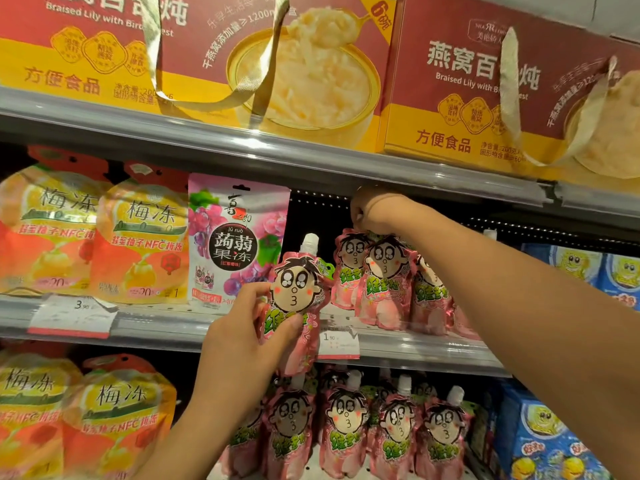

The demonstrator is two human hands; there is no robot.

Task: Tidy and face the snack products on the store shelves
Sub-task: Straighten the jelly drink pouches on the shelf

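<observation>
My left hand (pixel 242 336) grips a pink cartoon-face jelly pouch (pixel 294 299) with a white spout, holding it upright in front of the middle shelf's edge. My right hand (pixel 372 211) reaches in under the upper shelf and pinches the tops of the pink pouches (pixel 384 271) standing in a row on the middle shelf. Its fingertips are hidden behind those pouches. A gap of dark shelf lies between the held pouch and that row.
Orange pomelo jelly bags (pixel 142 240) and a purple grape konjac bag (pixel 235 237) stand to the left. Blue pouches (pixel 588 268) are at right. More pink pouches (pixel 349 427) fill the lower shelf. Red and yellow gift boxes (pixel 485 81) sit above. A price tag (pixel 337 339) hangs on the rail.
</observation>
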